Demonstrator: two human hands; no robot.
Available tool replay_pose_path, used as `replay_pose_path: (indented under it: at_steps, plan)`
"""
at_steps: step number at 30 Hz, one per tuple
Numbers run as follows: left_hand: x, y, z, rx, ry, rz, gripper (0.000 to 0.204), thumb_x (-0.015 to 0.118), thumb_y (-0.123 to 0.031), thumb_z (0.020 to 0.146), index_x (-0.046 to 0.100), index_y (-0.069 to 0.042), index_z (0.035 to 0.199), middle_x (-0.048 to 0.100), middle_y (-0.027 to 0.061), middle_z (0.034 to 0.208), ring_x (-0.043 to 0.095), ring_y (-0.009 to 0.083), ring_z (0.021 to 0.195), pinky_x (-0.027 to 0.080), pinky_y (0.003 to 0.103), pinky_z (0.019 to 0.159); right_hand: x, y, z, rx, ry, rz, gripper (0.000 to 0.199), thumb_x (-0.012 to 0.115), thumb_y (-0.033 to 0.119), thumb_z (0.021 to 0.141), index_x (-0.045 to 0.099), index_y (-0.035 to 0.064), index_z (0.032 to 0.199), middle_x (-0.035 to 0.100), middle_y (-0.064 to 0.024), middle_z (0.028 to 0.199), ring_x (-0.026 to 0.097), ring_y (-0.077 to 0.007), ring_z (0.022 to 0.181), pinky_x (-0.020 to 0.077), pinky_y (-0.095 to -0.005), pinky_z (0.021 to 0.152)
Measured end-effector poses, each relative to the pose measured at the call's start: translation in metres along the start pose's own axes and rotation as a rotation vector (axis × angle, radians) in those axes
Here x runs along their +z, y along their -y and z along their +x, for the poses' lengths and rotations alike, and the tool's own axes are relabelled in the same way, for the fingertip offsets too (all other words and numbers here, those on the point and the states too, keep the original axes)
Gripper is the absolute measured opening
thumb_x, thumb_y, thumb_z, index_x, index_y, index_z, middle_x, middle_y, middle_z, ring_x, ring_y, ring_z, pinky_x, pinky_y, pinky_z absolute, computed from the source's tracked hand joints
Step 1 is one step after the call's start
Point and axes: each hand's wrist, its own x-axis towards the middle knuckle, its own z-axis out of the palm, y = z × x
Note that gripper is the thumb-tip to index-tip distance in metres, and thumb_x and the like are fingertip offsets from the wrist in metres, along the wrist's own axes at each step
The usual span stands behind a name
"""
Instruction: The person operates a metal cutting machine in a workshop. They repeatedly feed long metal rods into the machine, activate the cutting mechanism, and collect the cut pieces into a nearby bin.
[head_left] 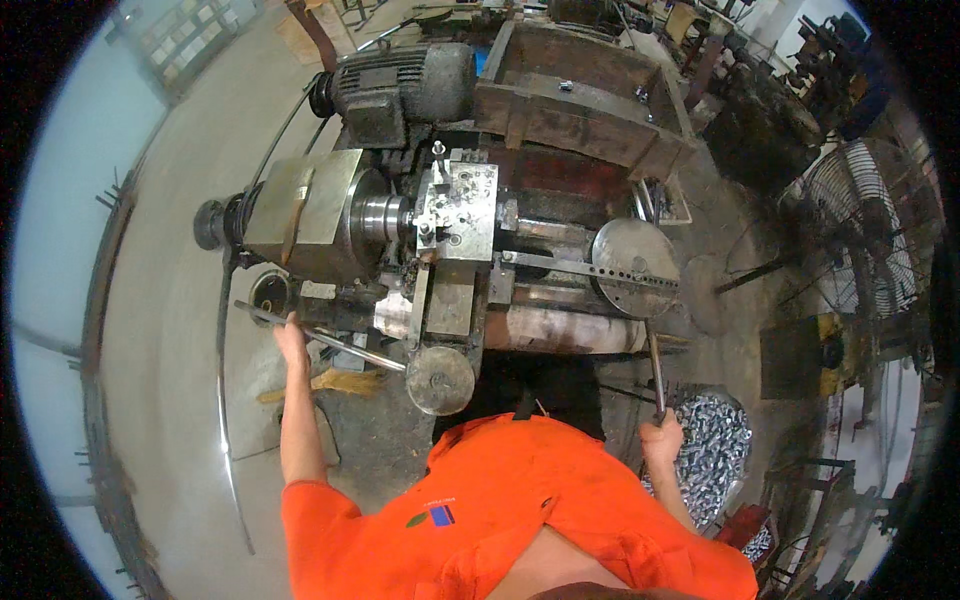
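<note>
My left hand (291,343) is closed round a long metal lever (350,349), which runs to a round metal disc (440,381) at the front of a small lathe. Low on the right, my right hand (661,441) grips another lever (656,368), a rod reaching down from a larger disc (632,262). A flat bar with a row of holes (590,268) links that disc to the tool block (457,210). Left of the block sits the spindle chuck (380,217), beside a headstock under a metal cover (305,200). Any workpiece is too small to make out.
A greasy electric motor (405,85) and a wooden box (580,90) stand behind the lathe. Beside my right hand is a container heaped with small shiny metal parts (713,450). A caged fan (850,225) stands at the right; a straw brush (345,381) lies below the left lever.
</note>
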Motion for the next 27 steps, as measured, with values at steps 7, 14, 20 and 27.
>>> replay_pose_path:
  at_steps: [7,14,20,27]
  plan:
    - [-0.003,0.009,0.006,0.075,0.027,-0.01,0.015,0.054,-0.016,0.081,0.048,-0.003,0.082,0.043,0.0023,0.062,0.042,0.0145,0.047,0.04,0.029,0.042,0.0,0.016,-0.008,0.018,0.011,0.067,0.032,0.056,0.024,0.058,0.048,-0.001,0.076,0.054,-0.0242,0.062,0.053,-0.0437,0.06,0.0415,-0.048,0.054]
    - [-0.017,0.02,0.035,0.056,0.047,0.191,0.024,0.055,-0.023,0.082,0.051,0.001,0.086,0.056,0.0103,0.068,0.059,0.02,0.054,0.051,0.033,0.046,0.02,-0.028,0.006,-0.035,-0.003,-0.019,0.035,0.059,0.027,0.06,0.051,0.0011,0.083,0.056,-0.0246,0.065,0.056,-0.0412,0.063,0.0453,-0.0466,0.057]
    - [-0.014,-0.003,0.005,-0.021,0.144,0.141,0.028,0.055,-0.02,0.079,0.055,-0.002,0.099,0.059,0.0113,0.076,0.058,0.022,0.058,0.047,0.032,0.046,-0.041,-0.068,0.132,-0.123,-0.002,-0.481,0.041,0.061,0.025,0.064,0.058,0.0052,0.099,0.062,-0.0175,0.078,0.059,-0.0375,0.072,0.0469,-0.046,0.066]
    - [-0.028,0.033,0.043,-0.09,0.297,0.059,0.056,0.057,-0.052,0.08,0.054,-0.001,0.105,0.06,0.0134,0.094,0.062,0.0241,0.07,0.05,0.036,0.058,-0.028,-0.024,0.215,-0.104,-0.358,-0.504,0.063,0.061,0.023,0.06,0.05,0.0046,0.119,0.056,-0.0144,0.101,0.05,-0.0313,0.102,0.0346,-0.0443,0.094]
